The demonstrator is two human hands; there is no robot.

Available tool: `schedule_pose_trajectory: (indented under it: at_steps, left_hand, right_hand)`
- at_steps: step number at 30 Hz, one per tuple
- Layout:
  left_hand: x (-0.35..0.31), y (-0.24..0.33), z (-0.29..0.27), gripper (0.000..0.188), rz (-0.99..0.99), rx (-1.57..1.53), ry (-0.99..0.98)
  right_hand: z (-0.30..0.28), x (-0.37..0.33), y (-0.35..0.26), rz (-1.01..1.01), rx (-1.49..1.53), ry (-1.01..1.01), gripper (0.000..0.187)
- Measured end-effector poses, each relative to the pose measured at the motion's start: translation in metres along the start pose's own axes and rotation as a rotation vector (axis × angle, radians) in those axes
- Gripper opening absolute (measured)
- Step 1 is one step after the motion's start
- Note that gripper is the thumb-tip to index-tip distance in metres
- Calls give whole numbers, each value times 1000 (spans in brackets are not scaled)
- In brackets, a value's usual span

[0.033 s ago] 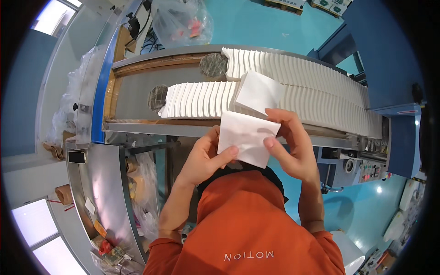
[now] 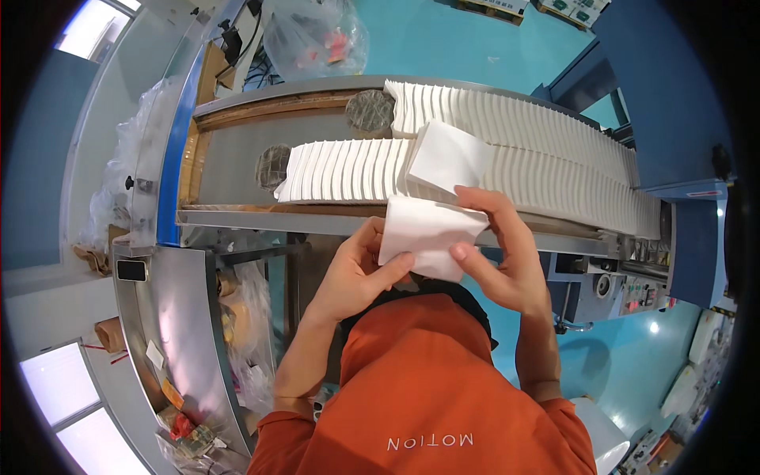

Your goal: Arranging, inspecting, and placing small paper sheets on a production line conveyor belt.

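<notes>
Holds a white paper packet (image 2: 427, 229) just off centre toward 3 o'clock, on this side of the conveyor's near rail (image 2: 309, 222). Grips its lower left with left hand (image 2: 356, 269), from 8 o'clock, narrowly, with thumb on the face and fingers curled behind. Pinches its right side with right hand (image 2: 507, 257), at 3 o'clock, also narrowly, with thumb on the face and index finger reaching past the upper right corner, close to a second white packet (image 2: 451, 156). Cannot tell the exact place of the fingertips hidden behind the paper.

Has that second packet lying askew at 1 o'clock, on a near row (image 2: 340, 172) of upright folded white papers stretching from 10 to 3 o'clock. Has a far row (image 2: 491, 115) alongside, from 12 to 2 o'clock, with a grey round block (image 2: 369, 113) at its left end.

Wears an orange shirt (image 2: 427, 372) with pale capital lettering (image 2: 430, 442), upside down in view, toward 6 o'clock. Faces white boxes (image 2: 574, 11) at 1 o'clock, printed in green. Has a narrow label (image 2: 704, 193), too small to read, on the blue machine (image 2: 673, 103) near 3 o'clock.
</notes>
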State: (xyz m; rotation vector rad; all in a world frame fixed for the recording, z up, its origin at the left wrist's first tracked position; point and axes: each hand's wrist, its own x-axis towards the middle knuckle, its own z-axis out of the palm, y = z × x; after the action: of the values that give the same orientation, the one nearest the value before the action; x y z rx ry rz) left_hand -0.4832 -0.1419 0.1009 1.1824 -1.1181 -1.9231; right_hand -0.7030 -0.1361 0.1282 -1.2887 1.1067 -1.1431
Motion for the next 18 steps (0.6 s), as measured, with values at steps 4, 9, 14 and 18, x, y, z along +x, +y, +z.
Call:
schedule_pose_trajectory:
  at_steps: [4, 9, 14, 18]
  left_hand:
    - [-1, -18, -5, 39, 241, 159, 24]
    - [5, -26, -9, 41, 269, -6, -50]
    - [13, -35, 17, 43, 92, -111, -287]
    - [14, -49, 69, 44, -15, -124, -557]
  right_hand:
    - [12, 0, -2, -402, -783, 18, 45]
    - [33, -33, -6, -557, -1064, 166, 45]
    - [42, -91, -13, -440, -1294, 407, 36]
    - [40, -153, -24, -260, -1405, 672, 29]
